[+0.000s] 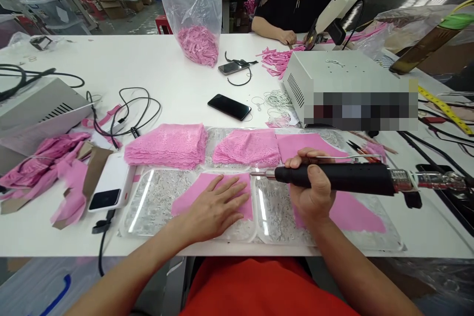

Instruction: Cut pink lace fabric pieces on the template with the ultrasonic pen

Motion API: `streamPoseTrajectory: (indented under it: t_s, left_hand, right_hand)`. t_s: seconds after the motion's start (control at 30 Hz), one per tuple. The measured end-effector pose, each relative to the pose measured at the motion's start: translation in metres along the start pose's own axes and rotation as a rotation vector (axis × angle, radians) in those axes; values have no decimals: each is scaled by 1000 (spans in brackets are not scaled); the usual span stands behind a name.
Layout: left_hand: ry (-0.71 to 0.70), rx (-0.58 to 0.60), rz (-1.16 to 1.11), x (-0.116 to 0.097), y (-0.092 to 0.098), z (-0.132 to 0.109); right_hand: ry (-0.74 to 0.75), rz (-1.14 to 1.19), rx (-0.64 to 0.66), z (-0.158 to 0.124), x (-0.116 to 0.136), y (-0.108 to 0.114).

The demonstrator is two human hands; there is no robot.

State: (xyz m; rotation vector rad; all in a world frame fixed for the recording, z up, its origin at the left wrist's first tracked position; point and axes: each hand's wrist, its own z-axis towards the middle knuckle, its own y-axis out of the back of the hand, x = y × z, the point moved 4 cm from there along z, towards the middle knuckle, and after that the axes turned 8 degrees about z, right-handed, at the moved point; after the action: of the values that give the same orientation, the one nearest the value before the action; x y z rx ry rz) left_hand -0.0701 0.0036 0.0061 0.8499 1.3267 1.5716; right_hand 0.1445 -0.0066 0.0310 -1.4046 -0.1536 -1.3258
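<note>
My left hand (217,207) lies flat with fingers spread on a pink fabric piece (188,197), which rests on a speckled mat with a clear cover (148,207). In my right hand (314,182) is a black-handled tool (351,177), its thin metal tip pointing left beside the fabric's upper right corner. Beneath that hand lies another pink piece (355,212), partly hidden. Behind are a stack of pink lace (170,145), a smaller lace pile (246,147) and a plain pink piece (299,145).
A white device (113,182) and pink scraps (48,158) lie left. Farther back are a phone (229,107), a grey box (344,79), white cord (277,101) and a bag of pink strips (198,34). Another person sits across the table. Cables lie right.
</note>
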Motion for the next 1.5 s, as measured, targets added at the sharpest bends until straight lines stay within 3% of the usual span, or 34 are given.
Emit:
streamPoseTrajectory:
  t_s: [0.2, 1.03, 1.27, 1.5]
  left_hand:
    - [10, 4, 4, -3, -11, -1]
    - [1, -16, -47, -3, -9, -2]
    - [-15, -18, -39, -25, 4, -19]
    - [35, -56, -74, -37, 1, -32]
  right_hand:
    - [9, -11, 46, -1, -3, -1]
    - [31, -59, 92, 1, 0, -9]
    - [51, -36, 61, 2, 11, -5]
    - [22, -39, 116, -1, 13, -8]
